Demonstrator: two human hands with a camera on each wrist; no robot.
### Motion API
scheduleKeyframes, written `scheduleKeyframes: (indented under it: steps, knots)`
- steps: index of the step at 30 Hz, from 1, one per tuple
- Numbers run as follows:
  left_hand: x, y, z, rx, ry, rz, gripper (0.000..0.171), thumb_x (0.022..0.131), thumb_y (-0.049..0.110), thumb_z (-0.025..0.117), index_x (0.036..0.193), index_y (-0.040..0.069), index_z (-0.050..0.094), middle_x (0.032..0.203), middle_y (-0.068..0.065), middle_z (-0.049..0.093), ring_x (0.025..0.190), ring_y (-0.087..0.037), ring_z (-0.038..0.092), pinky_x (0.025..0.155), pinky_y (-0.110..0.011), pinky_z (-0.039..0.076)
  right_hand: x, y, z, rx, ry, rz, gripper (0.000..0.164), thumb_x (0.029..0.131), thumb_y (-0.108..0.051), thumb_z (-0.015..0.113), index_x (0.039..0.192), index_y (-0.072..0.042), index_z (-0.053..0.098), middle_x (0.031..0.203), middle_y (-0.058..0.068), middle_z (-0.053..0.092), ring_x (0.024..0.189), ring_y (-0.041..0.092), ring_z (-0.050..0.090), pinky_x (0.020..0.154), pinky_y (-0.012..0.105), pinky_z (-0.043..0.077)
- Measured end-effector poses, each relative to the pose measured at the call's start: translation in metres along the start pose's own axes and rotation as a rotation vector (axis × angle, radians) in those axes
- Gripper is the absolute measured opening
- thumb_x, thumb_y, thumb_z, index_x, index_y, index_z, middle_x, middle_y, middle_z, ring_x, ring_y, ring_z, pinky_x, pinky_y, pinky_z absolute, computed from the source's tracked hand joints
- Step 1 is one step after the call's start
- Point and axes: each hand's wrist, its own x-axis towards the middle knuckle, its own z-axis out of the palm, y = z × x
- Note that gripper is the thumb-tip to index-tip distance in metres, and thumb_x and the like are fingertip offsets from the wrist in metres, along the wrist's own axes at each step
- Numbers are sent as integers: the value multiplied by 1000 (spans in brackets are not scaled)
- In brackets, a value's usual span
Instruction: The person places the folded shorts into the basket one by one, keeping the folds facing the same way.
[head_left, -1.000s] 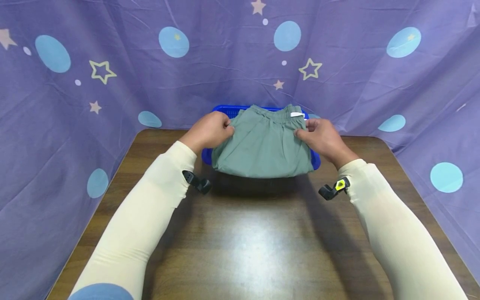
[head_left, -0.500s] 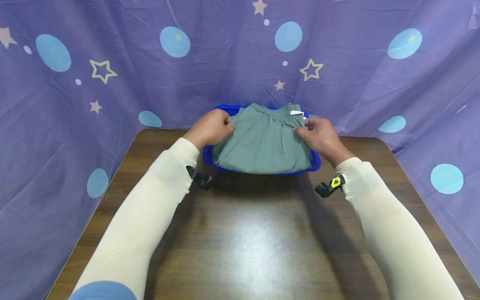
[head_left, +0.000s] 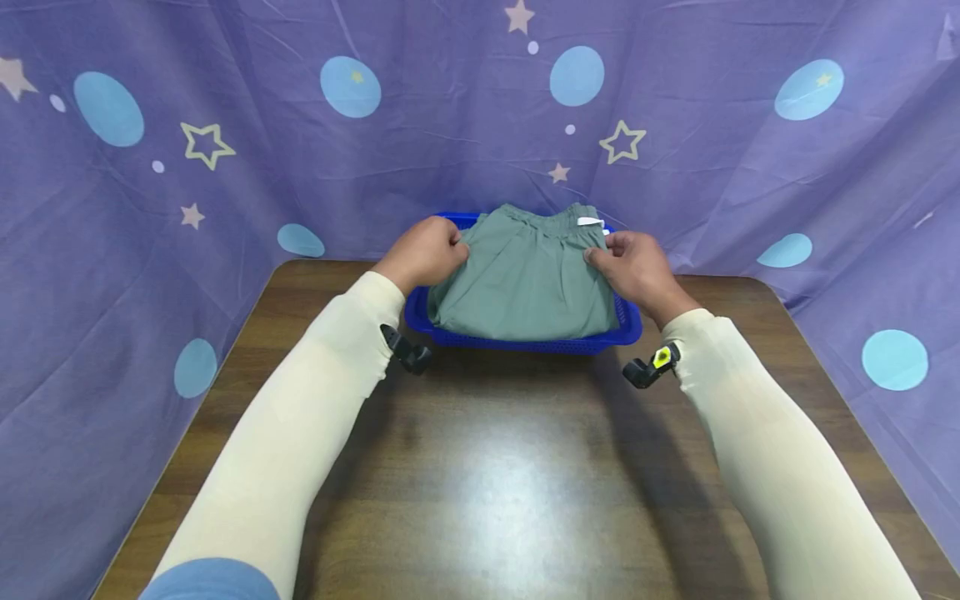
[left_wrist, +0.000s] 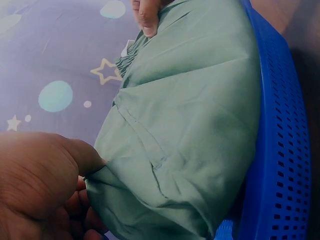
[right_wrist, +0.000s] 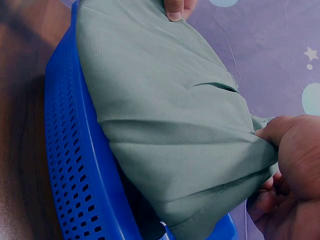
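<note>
A folded pair of green shorts (head_left: 528,283) with a gathered elastic waistband and a white tag lies over and partly inside a blue plastic basket (head_left: 525,343). My left hand (head_left: 427,252) pinches the left edge of the shorts between thumb and fingers. On the opposite side, my right hand (head_left: 633,268) pinches the edge near the tag. In the left wrist view, the cloth (left_wrist: 185,115) pulls into creases from the thumb. The right wrist view has the lower fold of the shorts (right_wrist: 165,150) inside the basket's front wall (right_wrist: 75,150). Most of the basket's inside is hidden by the cloth.
The basket stands at the far side of a brown wooden table (head_left: 495,467). A purple curtain (head_left: 465,100) with stars and blue spots hangs right behind it and along both sides.
Both hands have brought the shorts slightly back and down, with the grip kept. The lower fold, which hung over the basket's front rim, now sits behind it, and the front wall shows.
</note>
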Motion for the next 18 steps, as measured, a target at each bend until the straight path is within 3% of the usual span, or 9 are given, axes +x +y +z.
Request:
scheduleKeyframes:
  steps: [11, 18]
  knots:
    - [9, -4, 6, 3, 7, -6, 35, 87, 18, 51, 57, 13, 35, 52, 3, 28, 47, -14, 27, 49, -30, 27, 10, 4, 3, -4, -1, 27, 41, 88, -33, 62, 112, 0, 62, 106, 15, 64, 93, 23, 57, 78, 37, 44]
    - [16, -6, 12, 6, -1, -45, 36, 90, 20, 50, 57, 13, 36, 52, 3, 30, 47, -14, 30, 49, -31, 28, 17, 10, 7, -39, 3, 41, 46, 88, -34, 61, 118, 1, 59, 113, 18, 62, 102, 27, 56, 85, 41, 44]
